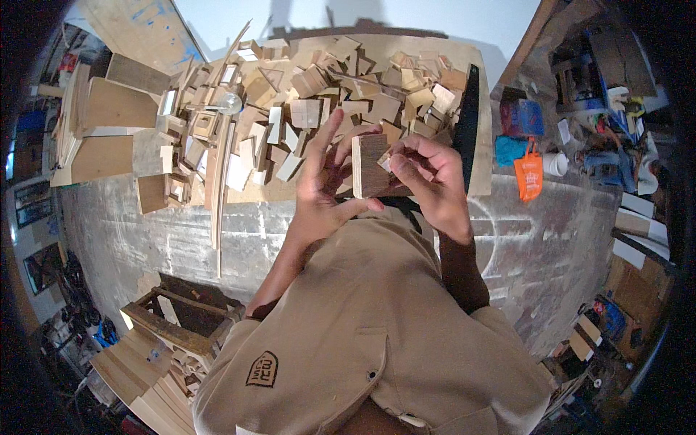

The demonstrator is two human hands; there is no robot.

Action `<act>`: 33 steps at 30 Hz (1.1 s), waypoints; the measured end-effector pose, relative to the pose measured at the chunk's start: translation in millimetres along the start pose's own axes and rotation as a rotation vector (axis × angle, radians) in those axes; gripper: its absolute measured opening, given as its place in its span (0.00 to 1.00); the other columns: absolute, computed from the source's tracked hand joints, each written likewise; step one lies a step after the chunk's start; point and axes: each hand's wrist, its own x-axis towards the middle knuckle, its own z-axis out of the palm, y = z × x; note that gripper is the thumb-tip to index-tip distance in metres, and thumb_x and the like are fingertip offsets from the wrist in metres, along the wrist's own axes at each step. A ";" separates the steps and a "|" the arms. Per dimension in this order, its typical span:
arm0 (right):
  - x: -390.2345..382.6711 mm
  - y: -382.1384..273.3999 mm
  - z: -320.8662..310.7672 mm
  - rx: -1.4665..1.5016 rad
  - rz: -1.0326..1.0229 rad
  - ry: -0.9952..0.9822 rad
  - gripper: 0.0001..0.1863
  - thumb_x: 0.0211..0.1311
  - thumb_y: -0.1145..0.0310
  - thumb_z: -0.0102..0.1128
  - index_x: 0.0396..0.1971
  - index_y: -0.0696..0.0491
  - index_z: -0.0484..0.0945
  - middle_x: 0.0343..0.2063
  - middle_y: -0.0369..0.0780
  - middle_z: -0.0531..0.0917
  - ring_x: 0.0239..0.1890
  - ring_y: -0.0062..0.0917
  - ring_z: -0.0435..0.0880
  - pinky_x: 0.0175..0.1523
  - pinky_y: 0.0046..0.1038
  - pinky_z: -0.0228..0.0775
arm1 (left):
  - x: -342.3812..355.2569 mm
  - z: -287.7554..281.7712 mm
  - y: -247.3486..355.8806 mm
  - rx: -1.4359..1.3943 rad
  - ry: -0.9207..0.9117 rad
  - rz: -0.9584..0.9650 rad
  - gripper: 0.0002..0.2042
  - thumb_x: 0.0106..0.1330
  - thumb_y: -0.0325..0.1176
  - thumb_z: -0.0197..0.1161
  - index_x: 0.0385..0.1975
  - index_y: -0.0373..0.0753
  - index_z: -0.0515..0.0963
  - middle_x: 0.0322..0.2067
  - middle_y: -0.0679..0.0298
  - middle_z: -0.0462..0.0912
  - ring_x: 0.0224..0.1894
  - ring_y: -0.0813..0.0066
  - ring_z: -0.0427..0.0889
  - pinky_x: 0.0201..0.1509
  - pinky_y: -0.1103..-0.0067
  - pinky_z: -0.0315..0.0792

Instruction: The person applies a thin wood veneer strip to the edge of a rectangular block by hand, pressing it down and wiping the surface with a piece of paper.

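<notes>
My left hand (317, 194) holds a small wooden block (371, 168) upright in front of my body. Its thumb is under the lower end and a finger curls over the top, while the index finger points up and away. The block has a dark brown face and a pale, layered left edge. At the block's right side, my right hand (444, 190) is closed, thumb and index finger pinched together. Something small and pale shows at those fingertips, too small to name. Beyond both hands, many wood offcuts (306, 113) lie heaped on a light plywood board (279, 190).
Long thin wood strips (220, 181) stick out past the board's near edge. Large panels (119, 103) lean at the left. An orange bag (528, 172) and a white bucket (556, 164) stand on the right. At lower left is a wooden frame (170, 332) by stacked boards.
</notes>
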 end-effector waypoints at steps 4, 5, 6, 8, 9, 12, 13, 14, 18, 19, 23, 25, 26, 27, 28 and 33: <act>0.1 -15.1 -2.6 -0.162 -0.070 0.045 0.06 0.63 0.77 0.64 0.38 0.61 0.81 0.38 0.39 0.84 0.43 0.18 0.81 0.45 0.22 0.76 | -0.3 -10.2 -5.6 0.043 -0.128 0.000 0.50 0.44 0.25 0.80 0.69 0.38 0.57 0.67 0.50 0.65 0.69 0.59 0.65 0.69 0.63 0.66; 2.5 -18.8 -4.0 -0.194 -0.091 0.062 0.05 0.62 0.78 0.65 0.37 0.61 0.82 0.38 0.39 0.84 0.43 0.18 0.82 0.44 0.22 0.76 | 1.2 -12.3 -5.7 0.050 -0.147 0.008 0.49 0.44 0.24 0.80 0.69 0.38 0.59 0.67 0.50 0.65 0.69 0.60 0.65 0.69 0.63 0.66; 8.0 -13.8 -5.5 -0.273 -0.247 0.099 0.05 0.60 0.77 0.66 0.35 0.61 0.83 0.37 0.39 0.85 0.40 0.18 0.83 0.41 0.20 0.76 | 2.9 -13.9 -5.3 0.057 -0.168 0.016 0.48 0.44 0.24 0.80 0.68 0.37 0.60 0.67 0.51 0.65 0.69 0.60 0.65 0.69 0.63 0.66; 10.0 -25.0 -6.7 -0.289 -0.194 0.057 0.05 0.59 0.76 0.68 0.35 0.59 0.84 0.36 0.39 0.86 0.38 0.18 0.83 0.38 0.20 0.76 | 4.1 -14.7 -5.4 -0.030 -0.182 -0.014 0.46 0.44 0.24 0.80 0.67 0.37 0.61 0.67 0.52 0.66 0.69 0.61 0.65 0.70 0.64 0.66; 10.7 -30.1 -7.3 -0.297 -0.166 0.035 0.05 0.59 0.75 0.69 0.35 0.58 0.84 0.35 0.38 0.86 0.37 0.18 0.84 0.37 0.20 0.75 | 4.0 -15.0 -4.8 -0.073 -0.188 -0.030 0.45 0.44 0.23 0.80 0.67 0.36 0.62 0.66 0.53 0.66 0.69 0.62 0.65 0.70 0.64 0.65; 14.7 -32.5 -9.7 -0.418 -0.260 -0.027 0.05 0.58 0.73 0.70 0.33 0.55 0.86 0.33 0.36 0.86 0.34 0.17 0.83 0.34 0.19 0.73 | 3.1 -13.7 -2.8 -0.070 -0.204 -0.113 0.44 0.46 0.22 0.79 0.66 0.35 0.63 0.67 0.54 0.66 0.70 0.64 0.64 0.70 0.65 0.65; 15.7 -32.4 -9.7 -0.420 -0.254 -0.016 0.05 0.57 0.72 0.71 0.33 0.54 0.86 0.32 0.35 0.86 0.33 0.16 0.83 0.33 0.18 0.72 | 2.8 -13.3 -2.7 -0.062 -0.204 -0.118 0.44 0.46 0.22 0.79 0.66 0.35 0.63 0.67 0.54 0.66 0.70 0.64 0.64 0.70 0.66 0.65; 16.7 -32.2 -9.6 -0.422 -0.248 -0.006 0.05 0.57 0.71 0.71 0.33 0.53 0.86 0.31 0.35 0.86 0.32 0.16 0.83 0.32 0.18 0.72 | 2.6 -13.3 -3.0 -0.086 -0.207 -0.122 0.44 0.46 0.21 0.79 0.66 0.34 0.62 0.67 0.54 0.66 0.70 0.64 0.64 0.70 0.66 0.66; 18.2 -27.7 -8.7 -0.469 -0.331 0.037 0.06 0.55 0.70 0.73 0.32 0.52 0.86 0.28 0.34 0.85 0.29 0.14 0.81 0.30 0.17 0.70 | 1.0 -10.5 0.6 -0.183 -0.185 -0.184 0.44 0.46 0.21 0.79 0.66 0.33 0.62 0.67 0.54 0.65 0.70 0.63 0.63 0.70 0.66 0.65; 18.5 -27.7 -8.3 -0.460 -0.329 0.031 0.06 0.55 0.70 0.73 0.32 0.52 0.86 0.28 0.34 0.85 0.29 0.14 0.81 0.29 0.17 0.70 | 0.1 -9.6 2.0 -0.209 -0.170 -0.211 0.44 0.45 0.21 0.79 0.66 0.33 0.61 0.67 0.54 0.65 0.70 0.63 0.63 0.70 0.67 0.65; 18.5 -31.3 -8.6 -0.456 -0.315 0.011 0.06 0.54 0.70 0.73 0.32 0.52 0.85 0.29 0.33 0.85 0.29 0.15 0.82 0.29 0.18 0.71 | 0.2 -9.4 -2.7 -0.181 -0.182 -0.151 0.45 0.45 0.21 0.79 0.66 0.31 0.61 0.67 0.53 0.65 0.70 0.63 0.64 0.71 0.67 0.64; 17.8 -35.3 -10.0 -0.498 -0.328 -0.016 0.06 0.55 0.72 0.72 0.32 0.53 0.85 0.30 0.34 0.84 0.30 0.14 0.82 0.29 0.17 0.72 | 0.2 -7.7 -3.5 -0.192 -0.167 -0.151 0.45 0.45 0.22 0.79 0.66 0.31 0.61 0.67 0.53 0.65 0.70 0.63 0.64 0.71 0.67 0.64; 17.5 -39.0 -11.1 -0.533 -0.344 -0.038 0.06 0.55 0.74 0.71 0.32 0.54 0.84 0.31 0.35 0.85 0.31 0.13 0.82 0.30 0.16 0.72 | 1.0 -7.5 -3.8 -0.197 -0.173 -0.138 0.45 0.45 0.22 0.79 0.66 0.31 0.61 0.67 0.53 0.64 0.70 0.63 0.64 0.70 0.67 0.64; 17.5 -41.7 -11.8 -0.569 -0.360 -0.061 0.05 0.56 0.76 0.70 0.33 0.56 0.84 0.32 0.36 0.85 0.31 0.13 0.82 0.30 0.14 0.72 | 2.3 -7.4 -4.1 -0.202 -0.179 -0.125 0.45 0.45 0.23 0.80 0.66 0.31 0.61 0.67 0.53 0.64 0.69 0.63 0.64 0.70 0.68 0.64; 17.9 -43.2 -12.7 -0.585 -0.372 -0.067 0.06 0.55 0.76 0.70 0.33 0.55 0.84 0.32 0.35 0.84 0.31 0.13 0.81 0.30 0.14 0.72 | 3.4 -7.3 -4.7 -0.206 -0.188 -0.111 0.45 0.45 0.23 0.80 0.66 0.31 0.61 0.67 0.53 0.64 0.69 0.63 0.64 0.70 0.68 0.64; 20.6 -46.0 -17.5 -0.639 -0.419 -0.109 0.09 0.53 0.78 0.69 0.34 0.52 0.85 0.31 0.34 0.82 0.31 0.14 0.81 0.28 0.15 0.71 | 3.2 -9.3 -5.4 -0.214 -0.185 -0.164 0.46 0.44 0.24 0.80 0.66 0.31 0.60 0.67 0.53 0.65 0.69 0.63 0.65 0.71 0.68 0.63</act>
